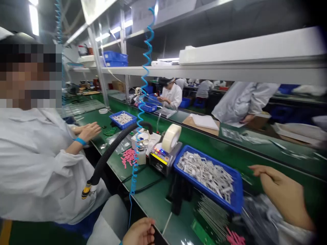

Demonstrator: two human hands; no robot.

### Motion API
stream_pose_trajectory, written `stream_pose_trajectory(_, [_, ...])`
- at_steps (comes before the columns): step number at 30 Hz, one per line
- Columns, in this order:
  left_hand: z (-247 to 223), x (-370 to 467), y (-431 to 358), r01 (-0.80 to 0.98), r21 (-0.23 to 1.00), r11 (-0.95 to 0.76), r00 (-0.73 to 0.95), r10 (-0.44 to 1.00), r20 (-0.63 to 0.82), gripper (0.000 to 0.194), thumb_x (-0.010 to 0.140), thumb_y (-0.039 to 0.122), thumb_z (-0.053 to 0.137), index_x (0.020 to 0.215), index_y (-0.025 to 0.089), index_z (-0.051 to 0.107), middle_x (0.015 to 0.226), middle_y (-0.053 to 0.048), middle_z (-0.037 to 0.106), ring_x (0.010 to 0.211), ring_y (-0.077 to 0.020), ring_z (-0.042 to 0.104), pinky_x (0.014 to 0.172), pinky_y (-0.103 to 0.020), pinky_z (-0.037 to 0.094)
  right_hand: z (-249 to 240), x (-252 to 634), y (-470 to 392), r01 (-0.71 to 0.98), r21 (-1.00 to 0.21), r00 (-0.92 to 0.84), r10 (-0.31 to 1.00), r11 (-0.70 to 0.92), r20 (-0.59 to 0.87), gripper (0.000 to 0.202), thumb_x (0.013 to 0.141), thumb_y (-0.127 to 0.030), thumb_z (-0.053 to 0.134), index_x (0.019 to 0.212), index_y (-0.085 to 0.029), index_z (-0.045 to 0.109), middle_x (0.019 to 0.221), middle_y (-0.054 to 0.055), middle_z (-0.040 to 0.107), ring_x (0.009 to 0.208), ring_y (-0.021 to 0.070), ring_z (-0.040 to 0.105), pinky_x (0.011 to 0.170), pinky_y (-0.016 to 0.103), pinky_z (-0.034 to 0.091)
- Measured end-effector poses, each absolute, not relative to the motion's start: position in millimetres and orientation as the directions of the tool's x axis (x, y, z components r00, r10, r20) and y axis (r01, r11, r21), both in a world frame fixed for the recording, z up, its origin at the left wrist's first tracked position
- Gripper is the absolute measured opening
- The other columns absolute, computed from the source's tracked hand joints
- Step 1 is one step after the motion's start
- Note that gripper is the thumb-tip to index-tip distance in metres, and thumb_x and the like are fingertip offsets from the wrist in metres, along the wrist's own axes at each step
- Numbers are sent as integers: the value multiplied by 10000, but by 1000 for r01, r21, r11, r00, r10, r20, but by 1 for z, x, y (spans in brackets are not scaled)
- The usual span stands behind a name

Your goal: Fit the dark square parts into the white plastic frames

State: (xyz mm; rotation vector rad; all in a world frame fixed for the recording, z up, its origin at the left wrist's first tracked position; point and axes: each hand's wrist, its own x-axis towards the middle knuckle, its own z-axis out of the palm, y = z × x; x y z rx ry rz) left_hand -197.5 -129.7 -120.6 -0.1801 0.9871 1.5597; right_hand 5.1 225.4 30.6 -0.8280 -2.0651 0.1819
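My left hand (pixel 140 232) is at the bottom, by the table's front edge, with its fingers loosely curled and nothing visible in them. On the right, my right hand (pixel 282 192) hovers past the end of a blue tray (pixel 238 190), its foremost fingers stretched to the left; the lower fingers are hidden. White plastic parts (pixel 206 173) fill that tray. Under my right hand lies crumpled dark clear plastic (pixel 260 211). Between my hands are a stack of thin metal-edged strips (pixel 212 216), green circuit boards (pixel 203 233) and pink pieces (pixel 234 236).
A tape dispenser (pixel 163 154) with a tape roll stands left of the tray. A black flexible hose (pixel 109 149) and a blue coiled air line (pixel 140 112) cross the space. Left sits a co-worker in a white coat (pixel 38 163). A shelf (pixel 163 71) runs overhead.
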Motion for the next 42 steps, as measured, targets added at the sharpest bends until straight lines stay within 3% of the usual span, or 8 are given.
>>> stream_pose_trajectory(7, [-96,-190,-139,-890,437,130,-234,693,-682,167,691,195,707,833,152,630,635,23,615,574,-88,574,624,-236,429,33,-10,102,467,-415,-485,618,781,619,270,705,-156,405,463,-222,502,776,35,684,774,221,608,777,390,420])
stream_pose_trajectory(11, [-96,-194,-150,-890,437,129,-237,689,-685,152,715,156,680,857,147,625,645,18,622,584,-89,580,629,-240,449,13,-33,99,532,-500,-605,720,684,340,208,790,-223,450,744,-216,652,870,20,707,836,187,634,795,324,462])
stream_pose_trajectory(14, [-98,-196,-156,-897,425,124,-237,676,-698,157,721,134,668,872,143,626,649,10,625,594,-97,588,628,-244,460,-3,-63,118,603,-497,-608,763,624,219,207,819,-266,504,949,-192,647,973,50,694,859,180,633,776,301,475])
stream_pose_trajectory(21, [-95,-199,-161,-900,422,112,-252,656,-712,123,764,126,619,885,143,633,660,-2,617,597,-105,590,625,-253,473,-36,-117,156,740,-428,-544,836,519,73,256,872,-368,544,969,-138,599,957,45,629,840,151,604,770,357,498])
stream_pose_trajectory(28, [-84,-203,-157,-869,482,111,-281,691,-666,108,765,126,615,871,136,637,666,-13,633,616,-107,600,654,-255,486,-17,-87,151,703,-480,-495,845,525,201,186,827,-319,584,769,-142,593,766,30,629,731,162,593,682,298,450])
stream_pose_trajectory(34, [-63,-187,-134,-858,505,96,-170,874,-456,534,728,316,695,1220,261,495,1134,-85,639,931,-236,644,819,-396,497,-20,-66,22,458,-502,-717,639,733,278,120,801,-296,606,739,-196,582,727,-13,623,655,119,548,597,220,385])
stream_pose_trajectory(38, [-69,-181,-127,-834,544,92,-214,854,-474,429,678,290,744,1062,180,589,801,-29,688,657,-122,633,599,-241,491,-50,-68,-43,220,-431,-870,376,875,320,167,839,-310,579,726,-186,578,742,12,633,696,146,545,602,244,384])
stream_pose_trajectory(42, [-80,-190,-134,-815,568,114,-275,787,-553,446,620,288,786,992,145,587,823,-68,715,674,-143,658,636,-253,509,-63,-73,-22,405,-394,-824,516,825,235,162,801,-359,634,825,-204,594,827,14,626,780,163,545,684,264,408])
